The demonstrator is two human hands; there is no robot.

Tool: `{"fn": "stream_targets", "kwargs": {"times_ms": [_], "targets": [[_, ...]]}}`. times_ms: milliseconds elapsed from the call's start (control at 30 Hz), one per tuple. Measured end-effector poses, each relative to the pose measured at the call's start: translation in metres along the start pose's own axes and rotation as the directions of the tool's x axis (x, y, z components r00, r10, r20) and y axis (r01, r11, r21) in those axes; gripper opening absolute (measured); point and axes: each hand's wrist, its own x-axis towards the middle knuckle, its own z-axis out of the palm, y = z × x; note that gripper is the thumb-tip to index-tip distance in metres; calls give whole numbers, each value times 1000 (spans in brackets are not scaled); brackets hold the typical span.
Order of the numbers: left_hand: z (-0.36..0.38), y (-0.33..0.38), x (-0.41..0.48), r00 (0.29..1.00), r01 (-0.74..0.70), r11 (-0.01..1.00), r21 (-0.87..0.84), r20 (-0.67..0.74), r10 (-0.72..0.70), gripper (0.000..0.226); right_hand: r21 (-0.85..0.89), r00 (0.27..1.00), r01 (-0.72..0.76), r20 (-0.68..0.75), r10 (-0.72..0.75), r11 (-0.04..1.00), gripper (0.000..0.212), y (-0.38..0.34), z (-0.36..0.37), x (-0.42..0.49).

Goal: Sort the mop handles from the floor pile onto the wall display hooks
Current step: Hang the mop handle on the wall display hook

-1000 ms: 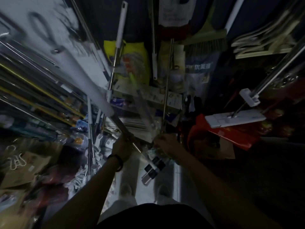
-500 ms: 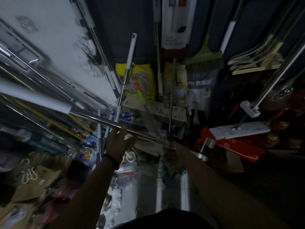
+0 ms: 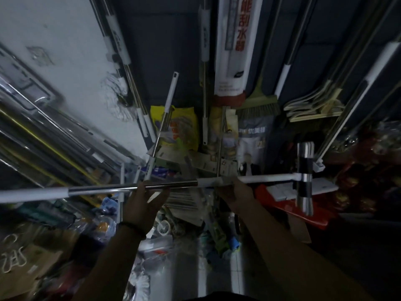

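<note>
Holding a mop handle [image 3: 169, 185] level, crosswise
Left hand [image 3: 142, 203] spread, fingers against the steel pole — right hand [image 3: 237, 193] curled around its white sleeve.

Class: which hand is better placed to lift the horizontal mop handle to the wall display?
Likely right. The right hand curls round the mop handle at its white sleeve; the left hand lies open against its shaft.
</note>
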Motion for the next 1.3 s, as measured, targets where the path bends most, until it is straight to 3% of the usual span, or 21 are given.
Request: {"fn": "stream_targets", "kwargs": {"times_ms": [67, 133, 200, 267, 333, 367, 433, 600, 733, 933, 1100, 1200, 1300], "targets": [[-5, 5, 0, 995, 80, 992, 96, 54, -85, 69, -89, 993, 117, -17, -119, 989, 38, -6, 5, -6], [-3, 7, 0, 963, 245, 959, 141, 76, -257, 31, -209, 965, 245, -45, -259, 947, 23, -15, 13, -16], [11, 12, -3, 939, 272, 896, 350, 106, -326, 21, -253, 912, 379, -63, -406, 890, 14, -23, 24, -24], [39, 19, -9, 964, 51, 787, 615, 177, -201, 27, -307, 853, 479, -59, -519, 822, 22, -30, 34, -33], [71, 27, -16, 936, -329, 562, 759, 342, 86, 19, -380, 792, 547, -54, -609, 746, 30, -38, 46, -47], [88, 34, -21, 880, -474, 462, 750, 424, 214, 15, -412, 761, 577, -44, -648, 705, 29, -42, 50, -54], [121, 43, -25, 753, -656, 351, 668, 556, 351, 31, -487, 698, 626, 2, -716, 609, 24, -47, 58, -68], [180, 62, -27, 578, -793, 405, 456, 772, 263, 56, -639, 487, 707, 129, -864, 303, 26, -67, 71, -108], [208, 88, -37, 524, -831, 393, 395, 792, 312, 68, -690, 445, 691, 174, -878, 214, 30, -98, 77, -137], [270, 138, -53, 401, -877, 406, 257, 858, 322, 42, -696, 273, 718, 260, -926, 17, 15, -161, 91, -172], [332, 180, -58, 331, -893, 426, 147, 855, 399, 59, -662, 209, 745, 353, -912, -85, 11, -230, 111, -188], [373, 208, -61, 286, -903, 421, 81, 846, 450, 67, -623, 118, 757, 426, -897, -196, 13, -278, 125, -199], [417, 240, -63, 226, -935, 352, 29, 815, 534, 63, -567, 32, 774, 481, -876, -283, 18, -330, 140, -212]]}}
